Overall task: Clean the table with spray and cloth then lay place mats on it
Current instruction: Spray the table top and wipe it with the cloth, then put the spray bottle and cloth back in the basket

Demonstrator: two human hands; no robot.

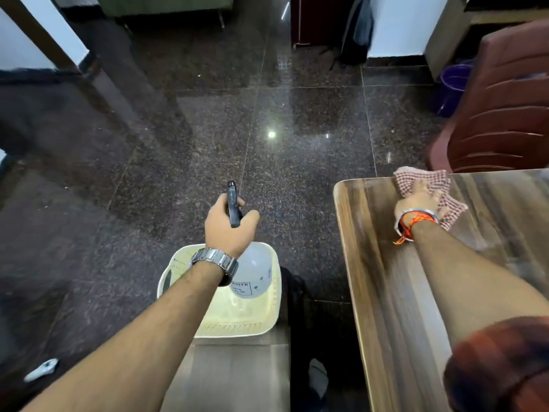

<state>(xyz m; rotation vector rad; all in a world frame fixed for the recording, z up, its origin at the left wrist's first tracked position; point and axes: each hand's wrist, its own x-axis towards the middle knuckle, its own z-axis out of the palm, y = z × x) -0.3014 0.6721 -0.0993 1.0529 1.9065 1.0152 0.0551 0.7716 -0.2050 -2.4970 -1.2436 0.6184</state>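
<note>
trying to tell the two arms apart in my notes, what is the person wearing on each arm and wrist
The left hand has a silver metal-link wristwatch on its wrist, and that forearm is bare, with no sleeve in view. The right hand has a silver bangle and orange-red thread tied round the wrist with loose ends hanging. A dark reddish-brown sleeve covers the right upper arm near the frame's corner.

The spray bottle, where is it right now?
The spray bottle is in the left hand, held over the cream basket, left of the wooden table.

Glossy wood-grain table (386,292) (checked woven cloth (416,179))
</note>
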